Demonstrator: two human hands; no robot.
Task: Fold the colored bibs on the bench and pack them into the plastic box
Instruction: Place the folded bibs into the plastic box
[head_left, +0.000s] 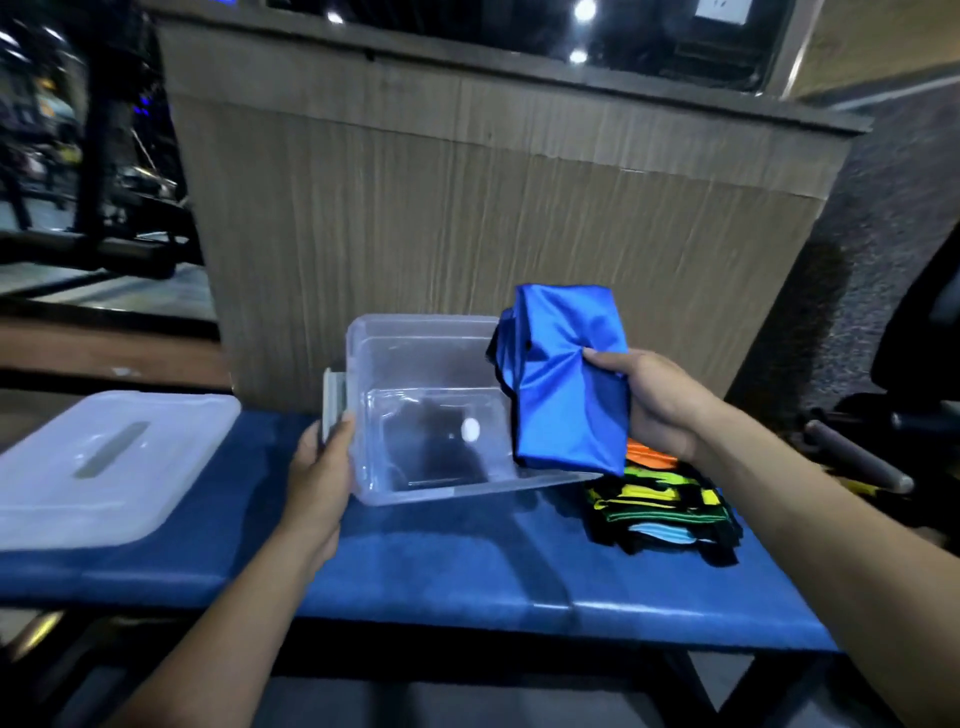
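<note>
A folded blue bib is pinched between the curled fingers and thumb of the right hand. The clear plastic box is tilted and gripped at its side by the left hand, fingers wrapped round the wall

A plastic box is sitting on a bench, its lid lying left, folded bibs stacked right.

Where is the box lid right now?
The translucent lid lies flat on the blue bench at lower left, apart from the plastic box to its right.
</note>
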